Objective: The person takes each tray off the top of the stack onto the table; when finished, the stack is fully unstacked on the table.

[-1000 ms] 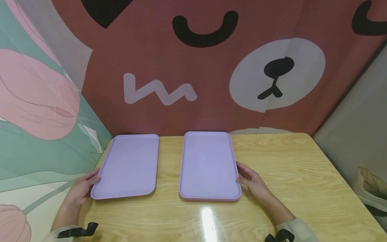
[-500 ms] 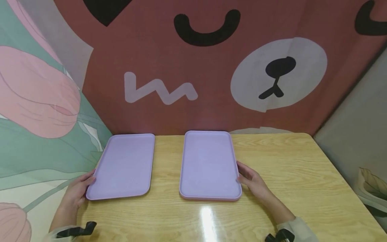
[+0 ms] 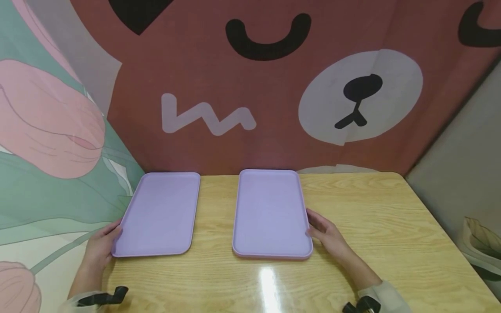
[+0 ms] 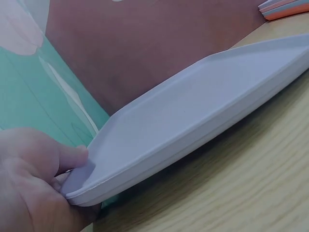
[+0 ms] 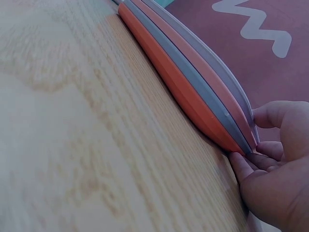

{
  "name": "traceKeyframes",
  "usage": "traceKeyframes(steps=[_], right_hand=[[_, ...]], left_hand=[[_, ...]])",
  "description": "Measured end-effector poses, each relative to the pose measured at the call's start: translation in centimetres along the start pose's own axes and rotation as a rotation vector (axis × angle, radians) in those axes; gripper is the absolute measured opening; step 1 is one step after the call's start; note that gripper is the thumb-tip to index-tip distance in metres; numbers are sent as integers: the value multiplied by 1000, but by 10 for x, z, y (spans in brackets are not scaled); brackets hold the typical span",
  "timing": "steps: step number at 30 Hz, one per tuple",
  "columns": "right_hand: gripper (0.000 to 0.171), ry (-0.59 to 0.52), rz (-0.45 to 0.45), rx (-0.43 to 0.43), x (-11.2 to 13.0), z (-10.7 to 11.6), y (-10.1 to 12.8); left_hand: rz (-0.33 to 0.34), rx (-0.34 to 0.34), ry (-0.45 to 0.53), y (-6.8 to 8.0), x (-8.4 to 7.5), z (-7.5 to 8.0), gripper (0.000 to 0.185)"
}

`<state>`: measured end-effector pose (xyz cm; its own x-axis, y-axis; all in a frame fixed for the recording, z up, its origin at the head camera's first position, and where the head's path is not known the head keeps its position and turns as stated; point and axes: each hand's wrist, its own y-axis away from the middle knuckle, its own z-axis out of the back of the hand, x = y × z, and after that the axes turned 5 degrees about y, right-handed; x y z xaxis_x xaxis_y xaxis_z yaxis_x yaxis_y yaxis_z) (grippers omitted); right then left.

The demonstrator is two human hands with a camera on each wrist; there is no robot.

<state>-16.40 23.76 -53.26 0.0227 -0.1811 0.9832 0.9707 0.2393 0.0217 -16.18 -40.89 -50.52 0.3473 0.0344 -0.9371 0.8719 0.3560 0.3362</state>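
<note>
— Where is the single lilac tray (image 3: 158,213)?

— In the lower left of the head view, flat on the wooden table (image 3: 372,226), its far short edge close to the backdrop. The left hand (image 3: 99,245) grips its near left corner. In the left wrist view that corner fills the lower left of the frame: the thumb (image 4: 72,157) lies on top of the rim, and the other fingers sit under the edge, so the hand pinches the tray (image 4: 193,125).

— And the other hand?

— The right hand (image 3: 326,234) is at the lower middle of the head view, against the right long edge of the stack of trays (image 3: 270,213), near its front corner. In the right wrist view the curled fingers (image 5: 280,121) hook over the top rim at the right of the frame while the rest of the hand (image 5: 270,179) sits against the table beside the stack (image 5: 193,82). That view shows layers, lilac and orange alternating, running from the upper middle down to the fingers.

— Are the two touching?

— No. A strip of bare wood lies between tray and stack, and the hands are well apart, one on each outer side.

— What surrounds them?

— A red cartoon bear backdrop (image 3: 274,87) fills the top of the frame, a green and pink floral sheet (image 3: 47,152) the left side, and a grey panel (image 3: 465,152) the right. A light glare (image 3: 268,278) shines on the table at the bottom centre.
</note>
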Motion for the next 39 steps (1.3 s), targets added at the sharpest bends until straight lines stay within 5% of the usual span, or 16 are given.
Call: traceKeyframes(steps=[12,19,27,33,39], right_hand=[[70,6,-8,-6,0,0,1],[69,10,3,-3,1,0,0],[70,-2,7,-6,-1,0,0],[70,-3,-6,-10,0,0,-1],[70,-5,-5,-4,1,0,0]], left_hand=[[-10,10,-191,-3,2,-1,58],[-14,-113,-131,-3,9,-3,55],[-108,-119,38,1,12,-4,51],[-123,-201,-133,5,5,-13,50],[-102,-173,-267,8,-3,-19,51]])
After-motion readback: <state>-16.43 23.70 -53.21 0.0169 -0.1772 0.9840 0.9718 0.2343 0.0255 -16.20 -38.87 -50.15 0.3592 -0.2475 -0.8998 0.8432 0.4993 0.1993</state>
